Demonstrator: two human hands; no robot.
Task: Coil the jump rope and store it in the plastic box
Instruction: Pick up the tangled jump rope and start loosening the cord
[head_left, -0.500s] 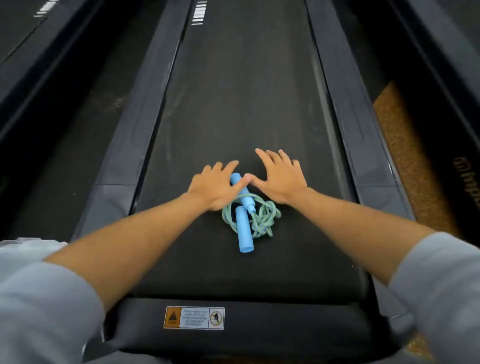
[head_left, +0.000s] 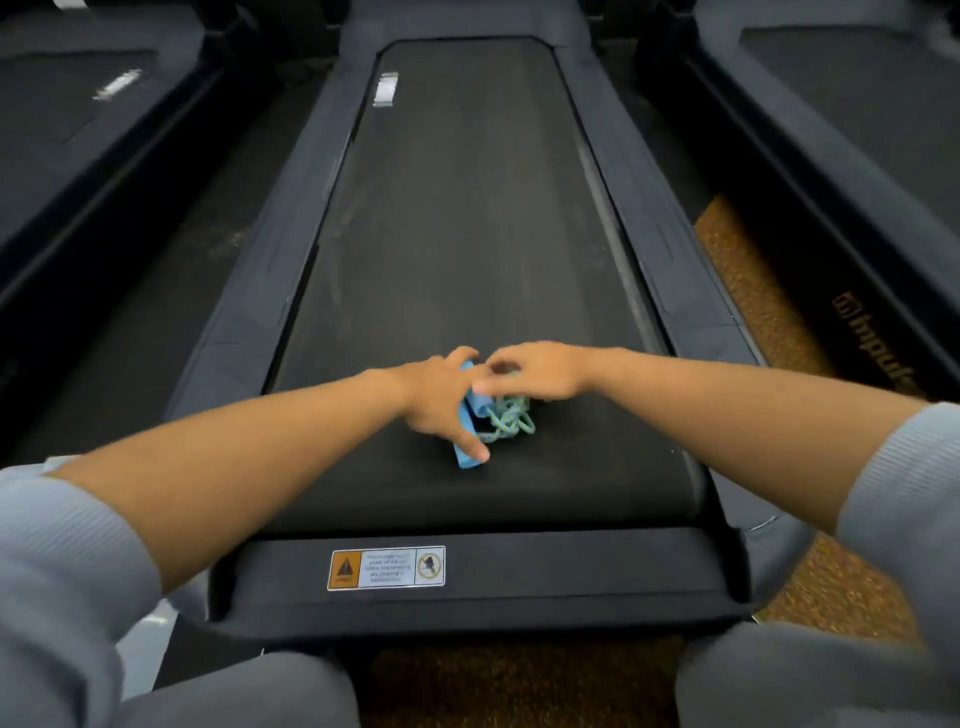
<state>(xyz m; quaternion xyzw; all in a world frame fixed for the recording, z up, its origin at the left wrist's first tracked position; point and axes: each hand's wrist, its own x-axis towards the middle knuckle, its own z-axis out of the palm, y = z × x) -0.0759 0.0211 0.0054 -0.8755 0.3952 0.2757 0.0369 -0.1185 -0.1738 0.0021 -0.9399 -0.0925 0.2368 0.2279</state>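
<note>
Both hands meet over the jump rope, which lies in a loose bundle on the treadmill belt, toward the belt's near end and just beyond the warning sticker. Much of the rope is hidden. The left hand covers the blue handles; its thumb curls over the near end of one handle and its fingers wrap over the far end, so it grips them. How the two handles lie against each other under the palm is hard to tell. The right hand hangs over the far side of the tangled green-and-blue cord with its fingers curled downward; motion blur smears the fingertips, and I cannot tell whether they pinch the cord or only touch it. The cord's loops spill out to the right of the handles, resting on the belt.

No plastic box shows anywhere in view.

The belt is dark and scuffed, framed by grey side rails. The sticker's small print is too blurred to read. Grey sleeves are pushed up the forearms, and grey trouser knees are cut off by the bottom edge. More treadmills flank this one on either side, partly out of frame. Brown speckled flooring shows in the gap to the right, beside a partly cut-off logo.
</note>
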